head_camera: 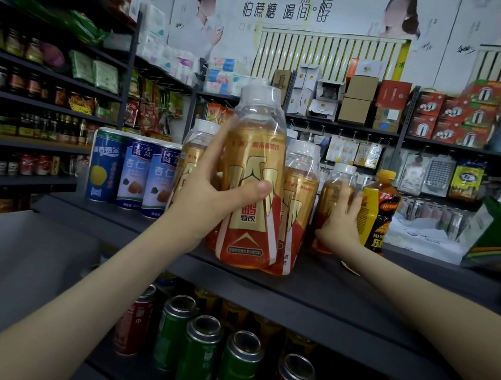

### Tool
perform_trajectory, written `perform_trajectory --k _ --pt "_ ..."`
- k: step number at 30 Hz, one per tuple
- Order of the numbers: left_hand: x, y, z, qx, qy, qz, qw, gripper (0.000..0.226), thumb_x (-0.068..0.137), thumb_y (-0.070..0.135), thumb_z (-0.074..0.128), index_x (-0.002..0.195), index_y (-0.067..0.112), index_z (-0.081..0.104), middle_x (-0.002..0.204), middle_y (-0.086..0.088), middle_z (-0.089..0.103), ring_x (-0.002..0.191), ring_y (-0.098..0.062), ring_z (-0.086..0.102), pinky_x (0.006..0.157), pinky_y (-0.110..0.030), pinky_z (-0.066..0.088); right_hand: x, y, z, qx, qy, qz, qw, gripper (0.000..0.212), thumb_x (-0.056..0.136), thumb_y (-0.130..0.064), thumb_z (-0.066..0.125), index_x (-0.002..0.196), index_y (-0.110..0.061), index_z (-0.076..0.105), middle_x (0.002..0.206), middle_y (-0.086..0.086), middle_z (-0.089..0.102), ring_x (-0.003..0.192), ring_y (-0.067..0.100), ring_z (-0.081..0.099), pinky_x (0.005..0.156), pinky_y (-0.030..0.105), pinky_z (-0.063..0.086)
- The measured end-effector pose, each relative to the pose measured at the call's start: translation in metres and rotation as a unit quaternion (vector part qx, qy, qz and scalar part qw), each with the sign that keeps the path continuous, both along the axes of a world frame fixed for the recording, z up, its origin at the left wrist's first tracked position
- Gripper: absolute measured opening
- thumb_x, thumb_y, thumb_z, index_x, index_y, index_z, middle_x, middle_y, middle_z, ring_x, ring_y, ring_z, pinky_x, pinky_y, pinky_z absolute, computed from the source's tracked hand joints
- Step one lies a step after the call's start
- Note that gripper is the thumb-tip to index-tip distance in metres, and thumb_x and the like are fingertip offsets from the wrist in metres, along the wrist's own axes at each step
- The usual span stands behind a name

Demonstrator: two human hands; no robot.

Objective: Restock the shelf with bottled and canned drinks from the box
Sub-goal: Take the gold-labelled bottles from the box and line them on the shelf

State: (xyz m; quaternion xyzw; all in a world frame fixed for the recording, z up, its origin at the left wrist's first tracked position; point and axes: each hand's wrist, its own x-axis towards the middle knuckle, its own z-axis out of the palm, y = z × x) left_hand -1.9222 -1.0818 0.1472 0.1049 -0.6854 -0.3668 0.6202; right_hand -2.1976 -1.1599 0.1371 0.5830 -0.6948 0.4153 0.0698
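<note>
Left hand [209, 196]: grip wrapped round the front gold bottle [254, 174], thumb across its label, fingers behind. The bottle stands near the front edge of the dark shelf [326, 285]; I cannot tell whether its base touches.

Right hand [340, 222]: grip wide, fingers extended flat against a rear gold bottle [334, 183], which is just beside a yellow-black bottle [378, 209].

Two more gold bottles [298, 197] stand behind the front one. Blue-white cans [134, 172] stand to the left. Green and red cans [201, 355] are on the shelf below.
</note>
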Motion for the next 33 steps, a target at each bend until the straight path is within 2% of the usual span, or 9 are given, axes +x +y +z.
perform_trajectory --k 3,6,9,14,19,25,29,31,33 --pt "0.001 -0.002 -0.001 -0.006 -0.011 0.007 1.000 0.091 0.063 0.040 0.080 0.141 0.049 0.033 0.138 0.000 0.052 0.120 -0.019 0.058 0.092 -0.047 0.052 0.002 0.003 0.001 0.008 0.007 -0.041 0.999 0.116 0.081 -0.009 0.070 0.143 -0.046 -0.020 0.157 0.007 -0.019 0.142 0.041 0.009 0.105 0.051 0.032" --pt "0.000 0.000 -0.002 -0.010 -0.012 0.006 1.000 0.089 0.062 0.040 0.079 0.138 0.052 0.034 0.136 0.003 0.053 0.116 -0.016 0.060 0.087 -0.040 0.056 0.007 0.005 -0.002 0.016 0.044 -0.063 0.997 0.115 0.082 -0.020 0.072 0.142 -0.047 -0.023 0.158 0.015 -0.008 0.141 0.039 0.004 0.106 0.054 0.029" --pt "-0.001 0.001 -0.001 -0.021 -0.009 0.000 1.000 0.086 0.062 0.038 0.079 0.134 0.056 0.035 0.133 0.005 0.055 0.114 -0.013 0.061 0.083 -0.035 0.057 0.009 0.002 -0.010 0.029 0.055 -0.055 0.997 0.113 0.085 -0.022 0.068 0.138 -0.051 -0.027 0.157 0.017 -0.011 0.142 0.042 0.005 0.105 0.060 0.029" --pt "0.000 0.002 -0.001 -0.036 -0.019 0.008 0.999 0.085 0.062 0.040 0.078 0.131 0.061 0.034 0.135 0.010 0.052 0.117 -0.010 0.059 0.089 -0.039 0.055 0.005 -0.003 -0.010 0.028 0.025 -0.016 0.999 0.120 0.087 -0.008 0.064 0.123 -0.063 -0.036 0.154 0.019 -0.025 0.124 0.048 0.044 0.093 0.051 0.049" --pt "0.004 0.002 -0.001 -0.034 -0.014 -0.002 0.999 0.087 0.062 0.037 0.078 0.135 0.057 0.033 0.129 0.010 0.057 0.109 -0.007 0.063 0.076 -0.026 0.056 0.004 -0.008 -0.008 0.029 0.015 -0.049 0.998 0.116 0.087 -0.001 0.061 0.133 -0.058 -0.030 0.155 0.019 -0.020 0.134 0.051 0.029 0.099 0.055 0.043" --pt "0.009 0.004 -0.003 -0.034 -0.017 0.002 0.999 0.094 0.064 0.036 0.077 0.145 0.043 0.029 0.130 0.006 0.058 0.111 -0.012 0.062 0.080 -0.031 0.057 -0.007 -0.009 -0.002 0.083 -0.004 -0.024 0.996 0.119 0.083 0.003 0.063 0.137 -0.054 -0.026 0.153 0.016 -0.030 0.140 0.047 0.015 0.106 0.061 0.031" --pt "0.007 0.004 -0.005 -0.022 -0.021 0.004 1.000 0.088 0.061 0.040 0.078 0.135 0.055 0.033 0.137 0.004 0.053 0.115 -0.013 0.060 0.087 -0.038 0.056 0.001 -0.005 0.005 0.088 -0.017 -0.037 0.995 0.114 0.082 0.001 0.063 0.144 -0.047 -0.020 0.155 0.016 -0.024 0.144 0.041 0.001 0.112 0.059 0.023" --pt "0.004 0.006 -0.005 -0.017 -0.021 -0.008 1.000 0.086 0.061 0.040 0.078 0.133 0.058 0.034 0.136 0.005 0.053 0.115 -0.013 0.061 0.085 -0.037 0.056 0.009 0.003 0.012 0.081 -0.040 -0.028 0.996 0.104 0.083 0.002 0.060 0.149 -0.041 -0.010 0.156 0.015 -0.019 0.145 0.040 0.002 0.111 0.055 0.028" --pt "-0.002 0.007 -0.005 -0.011 -0.019 -0.013 1.000 0.090 0.061 0.037 0.080 0.136 0.057 0.033 0.133 0.009 0.055 0.113 -0.011 0.061 0.084 -0.036 0.057 0.017 0.017 0.024 0.056 -0.068 -0.025 0.996 0.091 0.084 0.000 0.058 0.152 -0.030 0.005 0.157 0.015 -0.005 0.140 0.040 0.021 0.102 0.046 0.042"
